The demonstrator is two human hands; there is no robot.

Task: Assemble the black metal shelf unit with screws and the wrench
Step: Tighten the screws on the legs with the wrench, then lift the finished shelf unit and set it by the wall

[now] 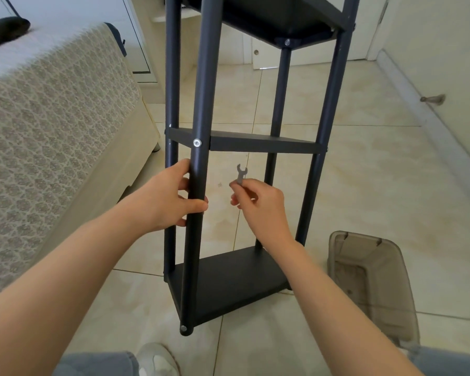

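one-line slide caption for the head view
Left hand grips a shelf post; right hand pinches the wrench.

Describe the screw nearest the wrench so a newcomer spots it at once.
On the black shelf unit, follow the nearest post up to the middle shelf. The screw sits at that joint, just above the left hand gripping the post. It is the brightest silver screw, facing the camera.
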